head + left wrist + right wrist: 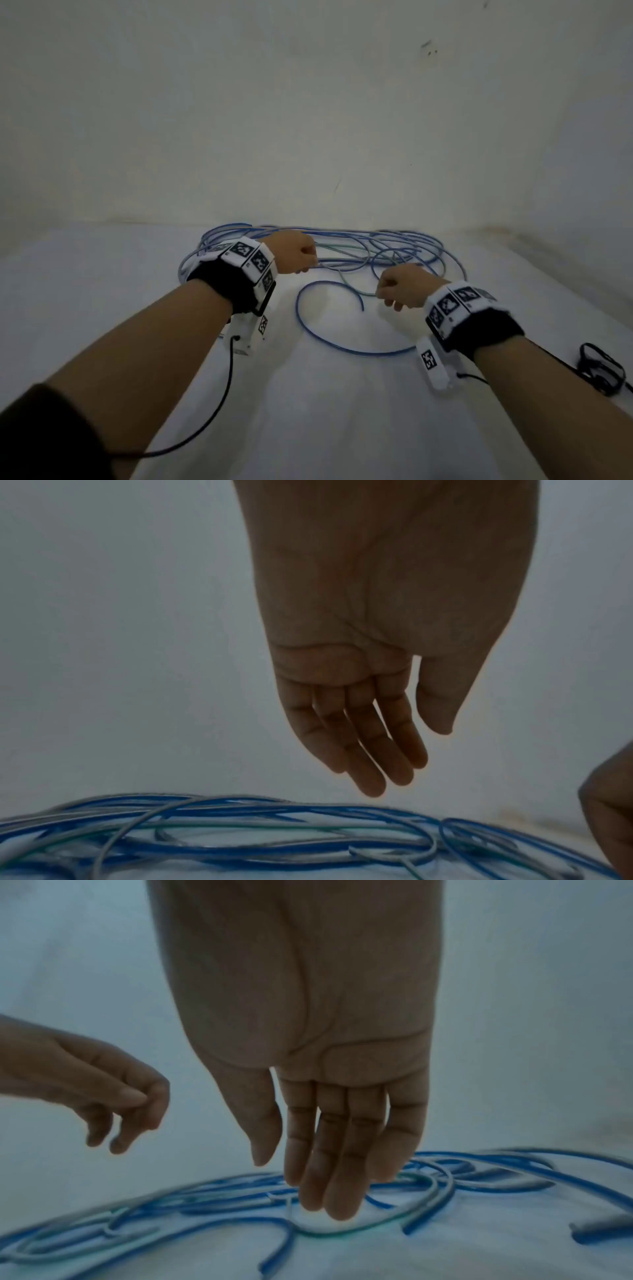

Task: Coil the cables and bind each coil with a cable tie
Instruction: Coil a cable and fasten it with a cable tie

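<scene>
Left hand (293,251) at 11 o'clock of white surface (325,404), above tangled blue cables (394,246); fingers (368,750) straight, relaxed, together, holding nothing, clear of strands. Right hand (406,286) at 1 o'clock, fingers (342,1177) extended downward, tips just over or touching pale-green strand (342,1231); contact unclear, nothing gripped. Head view alone: loose blue loop (329,318) near centre, black cord bundle (599,370) at 4 o'clock. Wrist views alone: open palms, hidden from head view.

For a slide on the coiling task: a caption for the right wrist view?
Right hand reaches open-fingered into loose blue cables; left hand hovers beside it.
</scene>
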Motion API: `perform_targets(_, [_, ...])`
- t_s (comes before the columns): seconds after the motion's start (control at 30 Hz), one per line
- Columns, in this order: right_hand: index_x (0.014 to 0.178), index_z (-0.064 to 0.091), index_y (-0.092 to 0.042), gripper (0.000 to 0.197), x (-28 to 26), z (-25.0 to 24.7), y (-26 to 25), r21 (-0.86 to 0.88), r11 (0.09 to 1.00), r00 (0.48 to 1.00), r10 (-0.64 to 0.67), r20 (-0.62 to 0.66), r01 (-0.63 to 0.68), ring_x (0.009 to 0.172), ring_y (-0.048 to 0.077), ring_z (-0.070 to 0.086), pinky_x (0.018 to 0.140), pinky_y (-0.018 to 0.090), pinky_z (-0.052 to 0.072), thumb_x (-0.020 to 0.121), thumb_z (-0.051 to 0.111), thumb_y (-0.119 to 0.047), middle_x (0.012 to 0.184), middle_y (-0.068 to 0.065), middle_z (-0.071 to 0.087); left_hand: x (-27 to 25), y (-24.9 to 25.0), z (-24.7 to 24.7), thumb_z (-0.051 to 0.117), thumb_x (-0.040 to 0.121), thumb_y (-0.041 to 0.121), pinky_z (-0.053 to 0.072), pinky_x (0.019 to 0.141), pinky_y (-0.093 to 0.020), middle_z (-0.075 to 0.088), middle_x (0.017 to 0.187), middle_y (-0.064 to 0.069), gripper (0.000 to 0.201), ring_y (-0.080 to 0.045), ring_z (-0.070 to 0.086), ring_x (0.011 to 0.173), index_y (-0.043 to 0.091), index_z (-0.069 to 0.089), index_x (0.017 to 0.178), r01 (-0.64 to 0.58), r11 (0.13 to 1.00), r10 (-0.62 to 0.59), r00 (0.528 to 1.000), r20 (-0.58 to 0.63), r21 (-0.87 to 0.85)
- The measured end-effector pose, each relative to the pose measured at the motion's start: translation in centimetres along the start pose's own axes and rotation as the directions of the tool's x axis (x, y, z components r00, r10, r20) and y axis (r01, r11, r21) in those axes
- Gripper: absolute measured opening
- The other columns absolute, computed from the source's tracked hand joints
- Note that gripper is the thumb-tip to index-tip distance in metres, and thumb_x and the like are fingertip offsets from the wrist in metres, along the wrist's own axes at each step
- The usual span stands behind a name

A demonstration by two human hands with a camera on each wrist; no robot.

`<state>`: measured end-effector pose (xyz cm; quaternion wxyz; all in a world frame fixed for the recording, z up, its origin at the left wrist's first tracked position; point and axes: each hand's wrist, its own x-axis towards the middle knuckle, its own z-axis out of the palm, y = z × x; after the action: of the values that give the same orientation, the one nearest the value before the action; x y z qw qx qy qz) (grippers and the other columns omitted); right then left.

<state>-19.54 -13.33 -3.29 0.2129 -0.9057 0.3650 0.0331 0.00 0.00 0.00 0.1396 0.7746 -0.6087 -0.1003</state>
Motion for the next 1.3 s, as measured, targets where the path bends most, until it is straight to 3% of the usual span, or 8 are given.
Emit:
perform_targets(0.2, [0.097,0.067,-0.002,0.035,4.5,0.8,0.3,-0.119,0.992,0.998,0.036,0.056,-0.029,0.077,0.022,0.066,0.055,0.021,0.045,0.093,0.056,-0.034,0.093,0.011,0.072,3.4,-0.6,2.0,0.048,0.095,0.026,0.043,0.077,-0.025,0.063,0.088,0.001,0.017,-0.014,0.054,0.081,0.014,0.059,0.094,0.052,0.998,-0.053,0.996,0.077,0.027])
perform_targets(0.47, [0.062,0.049,-0.013,0.035,6.7,2.1,-0.8,-0.251,0.968,0.995,-0.001,0.096,0.025,0.072,0.023,0.053,0.056,0.025,0.042,0.086,0.066,-0.032,0.072,0.007,0.059,4.0,-1.2,2.5,0.047,0.096,0.03,0.04,0.087,-0.028,0.058,0.118,-0.004,0.026,-0.019,0.053,0.107,0.015,0.057,0.114,0.046,0.993,-0.054,0.996,0.072,0.112])
perform_targets(0.57, [0.06,0.055,-0.012,0.031,6.4,1.5,-0.9,-0.185,0.982,0.998,-0.036,0.053,0.045,0.068,0.022,0.055,0.064,0.03,0.049,0.087,0.064,-0.024,0.081,0.016,0.068,3.6,-1.9,2.5,0.044,0.097,0.031,0.04,0.089,-0.028,0.057,0.123,-0.005,0.03,-0.02,0.053,0.11,0.014,0.055,0.119,0.079,0.992,-0.087,0.993,0.077,0.094])
perform_targets(0.7, [0.061,0.061,-0.011,0.03,5.9,0.6,-1.1,0.018,0.995,0.991,-0.094,-0.093,0.096,0.063,0.019,0.059,0.053,0.022,0.045,0.089,0.061,-0.023,0.078,0.016,0.071,2.8,-2.4,2.1,0.033,0.1,0.037,0.036,0.082,-0.026,0.059,0.112,-0.014,0.042,-0.026,0.054,0.104,0.003,0.057,0.109,0.17,0.983,-0.174,0.983,0.057,0.063])
perform_targets(0.8, [0.062,0.061,-0.013,0.028,5.6,0.2,-1.8,0.172,0.976,0.967,-0.09,-0.238,0.133,0.06,0.017,0.06,0.056,0.023,0.048,0.089,0.06,-0.02,0.077,0.014,0.072,2.2,-2.8,2.1,0.029,0.101,0.037,0.041,0.076,-0.029,0.061,0.101,-0.012,0.046,-0.026,0.057,0.093,0.001,0.057,0.103,0.212,0.962,-0.2,0.976,0.083,-0.171])
perform_targets(1.03, [0.079,0.061,-0.005,0.018,5.4,0.5,-4.5,0.408,0.889,0.912,-0.027,-0.41,0.21,0.058,0.016,0.061,0.06,0.031,0.05,0.09,0.061,-0.02,0.072,0.01,0.067,0.2,-1.8,0.6,0.04,0.1,0.032,0.053,0.055,-0.024,0.042,0.061,0.002,0.031,-0.008,0.048,0.045,0.012,0.053,0.079,0.121,0.488,-0.29,0.956,-0.03,-0.864])
perform_targets(1.13, [0.095,0.056,-0.007,0.025,5.2,0.9,-6.3,0.418,0.877,0.893,-0.026,-0.448,0.236,0.08,0.028,0.065,0.076,0.042,0.055,0.088,0.063,-0.029,0.091,0.013,0.065,0.0,-1.2,-0.6,0.037,0.1,0.035,0.036,0.041,-0.016,0.03,0.053,0.003,0.038,-0.008,0.03,0.037,0.012,0.047,0.072,0.029,0.23,-0.346,0.936,-0.054,-0.973])
perform_targets(1.3, [0.107,0.055,-0.009,0.024,4.4,1.1,-8.5,0.412,0.866,0.854,-0.032,-0.519,0.282,0.085,0.027,0.064,0.08,0.042,0.054,0.09,0.061,-0.026,0.098,0.009,0.062,-0.5,-0.8,-1.8,0.033,0.102,0.024,0.028,0.039,-0.014,0.033,0.056,0.004,0.032,-0.005,0.029,0.04,0.013,0.048,0.075,-0.064,0.126,-0.311,0.945,-0.101,-0.99])
